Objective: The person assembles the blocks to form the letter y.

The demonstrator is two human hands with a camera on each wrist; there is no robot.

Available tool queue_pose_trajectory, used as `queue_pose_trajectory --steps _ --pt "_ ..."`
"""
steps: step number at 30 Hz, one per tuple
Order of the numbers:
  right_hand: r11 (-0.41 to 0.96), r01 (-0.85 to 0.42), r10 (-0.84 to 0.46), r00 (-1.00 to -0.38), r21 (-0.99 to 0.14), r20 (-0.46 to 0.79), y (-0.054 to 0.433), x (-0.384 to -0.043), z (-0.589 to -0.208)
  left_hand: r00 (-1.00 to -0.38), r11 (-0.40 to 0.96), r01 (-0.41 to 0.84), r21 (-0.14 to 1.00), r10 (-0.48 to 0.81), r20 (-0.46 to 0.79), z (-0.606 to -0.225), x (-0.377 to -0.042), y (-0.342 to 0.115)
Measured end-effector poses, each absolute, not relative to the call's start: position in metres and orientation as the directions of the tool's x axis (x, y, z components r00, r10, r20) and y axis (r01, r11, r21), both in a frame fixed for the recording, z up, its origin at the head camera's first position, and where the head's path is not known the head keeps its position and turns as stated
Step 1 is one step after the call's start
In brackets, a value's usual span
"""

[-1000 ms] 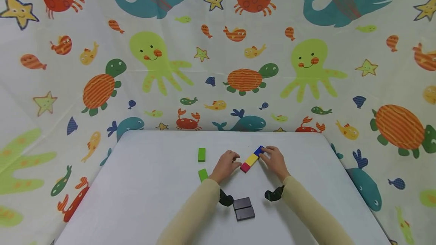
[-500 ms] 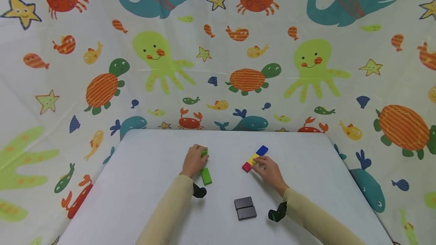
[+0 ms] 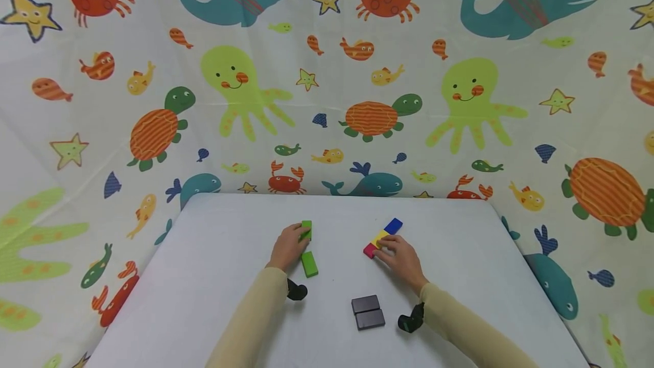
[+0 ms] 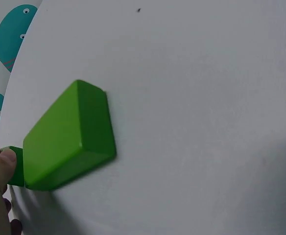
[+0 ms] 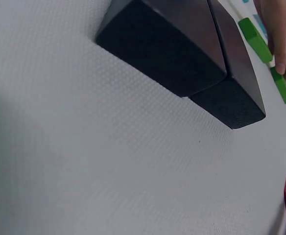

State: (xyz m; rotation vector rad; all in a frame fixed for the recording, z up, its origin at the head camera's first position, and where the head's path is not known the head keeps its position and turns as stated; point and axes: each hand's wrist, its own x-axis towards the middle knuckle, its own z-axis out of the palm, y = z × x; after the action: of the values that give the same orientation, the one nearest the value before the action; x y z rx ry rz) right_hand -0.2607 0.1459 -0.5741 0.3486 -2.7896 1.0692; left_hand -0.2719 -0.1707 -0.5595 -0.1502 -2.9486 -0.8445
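Note:
My left hand [image 3: 287, 247] is at the farther green block [image 3: 306, 226], pinching it between thumb and fingers. In the left wrist view the thumb tip presses against that block's side. The nearer green block [image 3: 309, 264] lies just toward me, large in the left wrist view. My right hand [image 3: 405, 261] rests beside a slanting row of blocks: red [image 3: 369, 250], yellow [image 3: 378, 238] and blue [image 3: 393, 226]. Its fingertips overlap the yellow block and its thumb lies close to the red one, with the fingers loosely bent. That hand is out of its own wrist view.
Two dark grey blocks [image 3: 368, 312] lie side by side nearer to me, between the forearms. The white table [image 3: 214, 277] ends at the back against a cloth [image 3: 327, 84] printed with sea animals. Both wrists carry a small black device.
My left hand has left the red block's end and gone left to the farther green block. My right hand has slid from the blue block down toward the yellow and red ones.

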Motion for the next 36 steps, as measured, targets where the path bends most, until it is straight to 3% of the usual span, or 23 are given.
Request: queue_pose_trajectory --steps 17,25,36 --pt "0.766 -0.293 -0.155 -0.948 -0.572 0.278 0.142 -0.257 -0.582 -0.992 0.842 0.118 0.526 0.076 0.101 -0.56 -0.276 -0.168" --pt "0.76 -0.289 -0.156 -0.951 -0.583 0.268 0.142 -0.256 -0.581 -0.999 0.817 0.051 0.574 0.05 0.017 -0.557 -0.279 -0.164" --pt "0.761 -0.291 -0.155 -0.949 -0.579 0.274 0.142 -0.258 -0.581 -0.992 0.824 0.123 0.553 0.117 0.047 -0.555 -0.279 -0.16"
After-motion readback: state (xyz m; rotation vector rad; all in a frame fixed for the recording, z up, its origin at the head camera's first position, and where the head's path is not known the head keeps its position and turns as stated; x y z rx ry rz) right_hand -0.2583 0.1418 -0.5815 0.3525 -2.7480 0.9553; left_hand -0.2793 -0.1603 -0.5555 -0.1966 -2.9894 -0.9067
